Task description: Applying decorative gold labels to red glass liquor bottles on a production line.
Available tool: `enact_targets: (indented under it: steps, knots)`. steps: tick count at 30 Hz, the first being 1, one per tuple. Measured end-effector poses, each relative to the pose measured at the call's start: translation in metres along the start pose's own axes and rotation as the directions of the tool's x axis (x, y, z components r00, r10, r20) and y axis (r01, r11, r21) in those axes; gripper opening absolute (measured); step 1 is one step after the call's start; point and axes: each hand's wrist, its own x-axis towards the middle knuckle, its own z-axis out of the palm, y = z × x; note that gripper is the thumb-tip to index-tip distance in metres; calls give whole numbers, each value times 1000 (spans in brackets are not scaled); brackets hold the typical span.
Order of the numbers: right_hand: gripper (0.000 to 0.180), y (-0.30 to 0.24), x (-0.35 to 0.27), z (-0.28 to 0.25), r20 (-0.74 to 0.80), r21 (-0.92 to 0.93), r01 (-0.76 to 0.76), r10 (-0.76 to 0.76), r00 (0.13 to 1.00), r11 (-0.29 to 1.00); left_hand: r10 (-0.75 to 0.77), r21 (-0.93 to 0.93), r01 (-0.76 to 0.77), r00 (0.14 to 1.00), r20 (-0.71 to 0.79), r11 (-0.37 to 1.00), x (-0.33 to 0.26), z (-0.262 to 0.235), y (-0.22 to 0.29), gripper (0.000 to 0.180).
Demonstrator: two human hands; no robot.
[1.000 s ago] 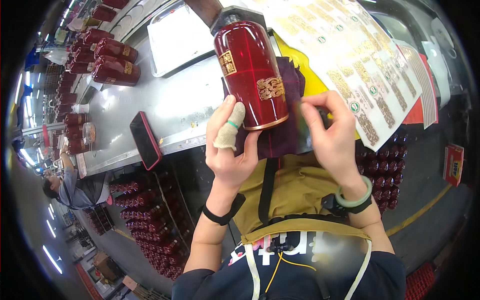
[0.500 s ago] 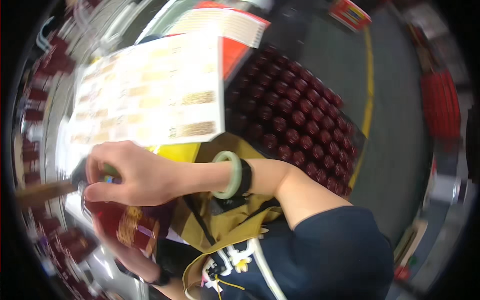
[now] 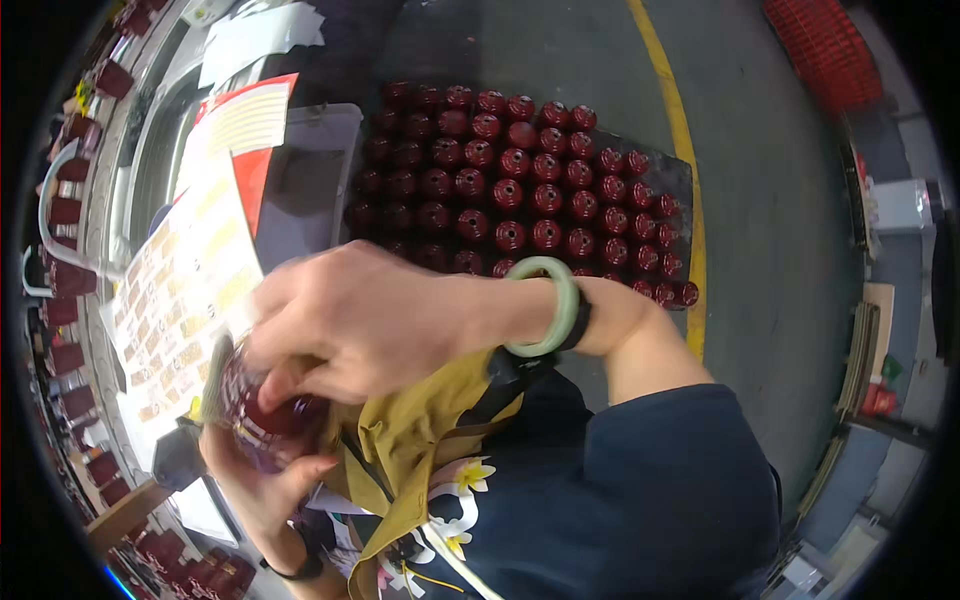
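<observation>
A glossy dark red vessel [image 3: 275, 415] with pale markings is held in front of me, tilted, on the left side of the head view. Its exact kind is hard to make out. My left hand [image 3: 255, 490] curls around its lower side, thumb apart from the fingers. Over its top bends my right hand [image 3: 345, 325], blurred by motion, with the thumb pressed against the vessel and the fingers partly hidden. A grey-green strip [image 3: 215, 385] shows beside the vessel. Just beyond lies a white sheet [image 3: 185, 300] with a grid of gold pattern samples.
Rows of dark red round pieces with holes in their tops [image 3: 510, 195] stand on a dark board. A pale plastic bin [image 3: 335, 150] sits beside them. At the left, a conveyor line [image 3: 110, 240] carries more red pieces. A yellow line [image 3: 680, 120] marks the floor.
The view has swung, so the pattern sheet lies farther left and the rows of red pieces show more fully. My right hand has shifted right and lower in the picture, onto the red vessel.
</observation>
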Motion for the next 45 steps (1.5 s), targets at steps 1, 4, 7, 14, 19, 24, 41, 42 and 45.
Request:
enact_targets:
  steps: [1, 4, 7, 14, 19, 24, 41, 42, 45]
  knots:
    - [13, 5, -25, -27, -63, -74, -115, 110, 992, 991, 174, -6, -175, 983, -55, 985, 17, 10, 7, 132]
    - [17, 2, -131, -119, -537, -162, -522, 369, 759, 837, 406, 15, -409, 903, -139, 913, 51, 18, 23, 97]
    - [24, -9, -258, -205, -920, -175, -876, 242, 308, 450, 470, 128, -456, 875, -116, 881, 67, 15, 24, 64]
    - [27, 0, -522, -329, -994, -97, -912, 78, 71, -399, 291, 139, -292, 956, 25, 946, 70, 37, 8, 41]
    - [27, 26, -649, -331, -954, 134, -826, 155, -257, -548, 237, 278, -196, 964, -123, 941, 80, 28, -10, 38]
    - [32, 74, -747, -314, -932, 177, -854, 195, -306, -490, 217, 401, -107, 946, -240, 910, 102, -5, -20, 40]
    - [22, 185, -611, -276, -870, -429, -859, 384, 309, -280, 238, 293, -67, 762, -602, 954, 1, 12, -57, 25]
    - [21, 175, -578, -263, -864, -445, -870, 359, 354, -213, 319, 329, -121, 685, -655, 937, -28, -1, -68, 25]
    - [19, 161, -485, -227, -817, -523, -851, 314, 483, -51, 307, 294, -89, 291, -906, 952, -110, -46, -110, 21]
